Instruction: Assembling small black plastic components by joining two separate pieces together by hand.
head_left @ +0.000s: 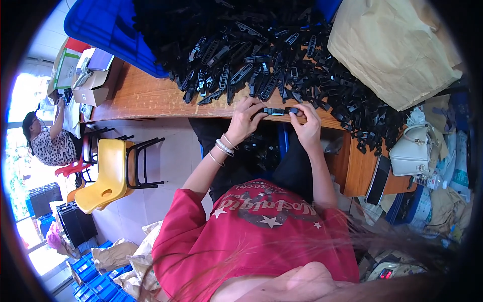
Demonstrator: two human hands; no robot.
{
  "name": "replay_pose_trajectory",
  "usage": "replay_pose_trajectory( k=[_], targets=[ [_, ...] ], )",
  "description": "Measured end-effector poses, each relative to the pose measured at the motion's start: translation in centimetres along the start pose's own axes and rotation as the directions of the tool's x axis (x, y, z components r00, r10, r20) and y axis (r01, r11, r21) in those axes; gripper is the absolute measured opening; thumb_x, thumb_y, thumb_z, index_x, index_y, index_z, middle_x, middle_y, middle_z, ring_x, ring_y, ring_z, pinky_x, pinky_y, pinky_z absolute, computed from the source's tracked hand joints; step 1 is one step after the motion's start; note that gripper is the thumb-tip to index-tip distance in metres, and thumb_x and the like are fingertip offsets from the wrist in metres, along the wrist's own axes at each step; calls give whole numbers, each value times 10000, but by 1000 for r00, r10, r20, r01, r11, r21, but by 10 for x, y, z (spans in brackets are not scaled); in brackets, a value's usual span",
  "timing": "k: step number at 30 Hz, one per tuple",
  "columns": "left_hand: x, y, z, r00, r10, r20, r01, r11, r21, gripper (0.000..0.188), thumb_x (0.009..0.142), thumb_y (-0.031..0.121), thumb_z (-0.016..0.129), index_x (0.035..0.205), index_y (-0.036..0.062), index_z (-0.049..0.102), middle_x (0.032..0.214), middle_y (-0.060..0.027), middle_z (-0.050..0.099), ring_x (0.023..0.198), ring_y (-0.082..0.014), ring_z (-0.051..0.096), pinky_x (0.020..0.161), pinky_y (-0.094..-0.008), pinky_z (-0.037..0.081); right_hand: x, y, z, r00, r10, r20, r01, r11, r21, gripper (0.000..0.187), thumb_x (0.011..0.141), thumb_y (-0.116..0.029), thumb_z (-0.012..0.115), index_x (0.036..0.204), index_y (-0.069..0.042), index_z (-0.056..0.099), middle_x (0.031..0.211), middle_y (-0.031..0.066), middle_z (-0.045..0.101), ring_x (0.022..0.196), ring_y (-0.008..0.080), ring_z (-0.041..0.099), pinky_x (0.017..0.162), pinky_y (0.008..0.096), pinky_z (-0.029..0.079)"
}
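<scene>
Between my two hands, at the table's front edge, is a small black plastic part (274, 111) with a shiny top. My left hand (245, 117) pinches its left end between thumb and fingers. A short dark piece (291, 110) sits at the right end, pinched by my right hand (308, 123). Whether the two pieces are joined, I cannot tell. Just beyond my fingers a large heap of black plastic parts (224, 75) spreads over the wooden table (146, 98), many of them long and slotted.
A blue bin (108, 38) tips toward the heap at the back left. A brown paper bag (395, 50) lies at the right, with a white handbag (411, 151) and a phone (378, 179) nearer me. Yellow chairs (108, 176) and another person (50, 138) are at the left.
</scene>
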State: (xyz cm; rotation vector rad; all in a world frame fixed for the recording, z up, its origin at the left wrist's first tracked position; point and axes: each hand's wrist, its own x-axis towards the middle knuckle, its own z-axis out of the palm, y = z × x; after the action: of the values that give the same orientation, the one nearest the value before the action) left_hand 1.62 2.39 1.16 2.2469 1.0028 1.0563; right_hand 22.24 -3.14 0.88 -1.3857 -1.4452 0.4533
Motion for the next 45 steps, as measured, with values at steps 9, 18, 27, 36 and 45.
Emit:
replay_pose_trajectory(
  k=[9,18,27,36,45],
  targets=[
    [3,-7,-3,999,28,43,-27,999,-32,232,747,52,733,969,-2,689,955,-114,620,882,-303,556,778,-377,476,-5,-8,-6,971,152,182,-180,972,148,205,824,25,683,1023,67,662,869,61,599,705,114,549,630,230,425],
    [2,-7,-3,992,53,111,-46,996,-71,251,745,24,722,989,-4,673,989,-133,632,912,-318,567,793,-377,492,2,-12,13,968,78,238,-110,986,123,214,787,46,693,1000,63,689,915,78,585,814,155,567,660,250,442],
    [25,1,-13,977,189,101,-206,959,197,311,800,126,691,1093,51,616,1091,-128,563,950,-293,570,784,-368,482,4,-12,25,997,71,-17,-73,988,-133,204,822,-33,693,1016,25,666,922,131,587,791,265,634,684,338,502],
    [30,0,-2,881,322,345,-441,823,357,387,764,102,585,1134,-11,584,1169,-138,552,1042,-268,538,867,-347,458,11,-17,32,981,195,11,-193,976,-98,143,856,-80,648,970,-19,589,942,136,604,857,333,617,706,421,488],
    [59,39,9,786,307,536,-490,838,238,250,769,114,614,1008,62,664,1037,-65,560,1028,-252,503,879,-347,426,-1,-4,4,933,315,-173,-259,923,283,223,830,34,687,1049,33,647,917,83,668,692,83,589,608,235,476]
  ],
)
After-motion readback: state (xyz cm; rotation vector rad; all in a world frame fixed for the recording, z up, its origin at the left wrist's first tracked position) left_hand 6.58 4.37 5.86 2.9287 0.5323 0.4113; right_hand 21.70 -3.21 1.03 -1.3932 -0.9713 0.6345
